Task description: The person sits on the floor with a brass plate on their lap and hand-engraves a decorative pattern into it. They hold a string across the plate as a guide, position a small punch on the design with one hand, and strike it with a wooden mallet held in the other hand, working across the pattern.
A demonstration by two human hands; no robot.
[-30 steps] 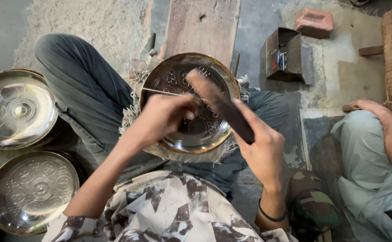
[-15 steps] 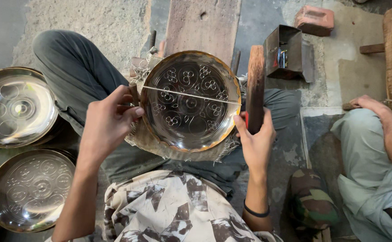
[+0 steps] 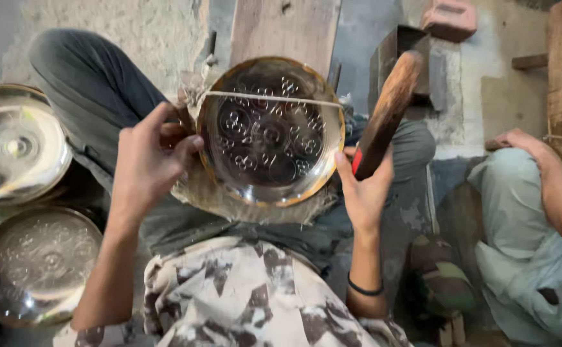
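A round brass plate [image 3: 271, 132] with embossed circular patterns rests on a frayed cloth on my lap, a thin cord stretched across its upper part. My left hand [image 3: 146, 157] grips the plate's left rim and the cloth beside it. My right hand [image 3: 366, 186] sits at the plate's right edge and holds a brown wooden mallet [image 3: 387, 112] upright, with something red against the palm.
Two more embossed metal plates lie at my left, an upper plate [image 3: 14, 144] and a lower plate [image 3: 33, 263]. A wooden plank [image 3: 284, 29] lies ahead. A small open metal box [image 3: 393, 54] and a brick [image 3: 449, 19] sit at the right. Another person's hand [image 3: 519, 141] and knee are at far right.
One second ago both hands were over the plate with the mallet lying across it. The left hand has moved to the left rim; the right hand has swung the mallet upright at the right.
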